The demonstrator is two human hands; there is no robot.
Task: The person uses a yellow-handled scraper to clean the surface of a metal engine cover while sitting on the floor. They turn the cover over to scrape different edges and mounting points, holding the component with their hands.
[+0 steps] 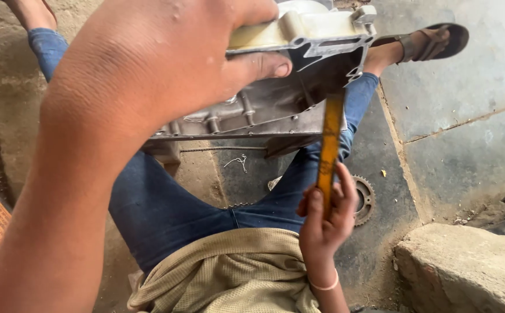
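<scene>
On the concrete floor (pixel 467 127), left hand (pixel 165 58) grips engine cover (pixel 299 69), right hand (pixel 325 223) yellow blade (pixel 329 145)

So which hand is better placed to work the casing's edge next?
Probably the right hand: it holds the yellow strip whose tip already meets the metal casing. The left hand is occupied gripping that casing.

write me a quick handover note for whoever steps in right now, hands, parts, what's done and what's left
Left hand: gripping the top edge of the metal engine cover, holding it tilted up over the lap, open side toward the camera.
Right hand: fingers closed on a yellow strip tool, its tip against the cover's lower right edge.
Nearby: a sprocket lies on the concrete floor beside the right leg.
Done: cover lifted and steadied, tool set to the rim.
Left: working along the rest of the rim; how much is already finished cannot be told.
</scene>
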